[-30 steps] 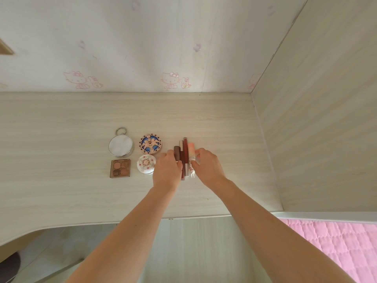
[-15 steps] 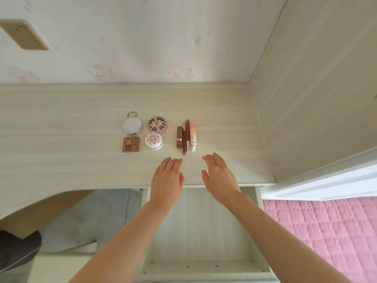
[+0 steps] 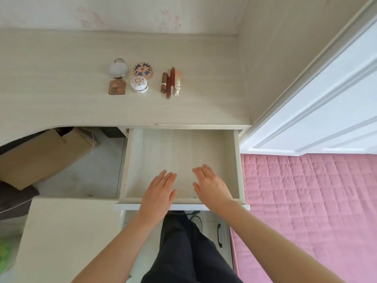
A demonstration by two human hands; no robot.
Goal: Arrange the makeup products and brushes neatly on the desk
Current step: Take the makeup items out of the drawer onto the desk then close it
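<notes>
On the pale wood worktop (image 3: 61, 82), well ahead of both grips and beyond the open drawer (image 3: 237, 160), the makeup sits in two tidy clusters. Ahead and to the left are four compacts in a two-by-two block: a round white compact (image 3: 118, 70) with a metal ring, a round patterned compact (image 3: 143, 70) in blue and peach, a square brown eyeshadow palette (image 3: 117, 87) and a white floral pot (image 3: 139, 84). Almost straight ahead lies a row of slim sticks (image 3: 171, 82), side by side and touching, pointing away: a brown tube, a dark red one, a longer red one and a peach one with a pale charm end, four as far as the tight packing shows. The left grip (image 3: 159, 193) and right grip (image 3: 212, 186) hover palm down over the drawer's near end, fingers straight and loosely together, thumbs out, holding nothing and apart from each other. A pink quilted bed (image 3: 306, 201) lies right of the right grip, and one cardboard box (image 3: 40, 156) lies left of the left grip.
</notes>
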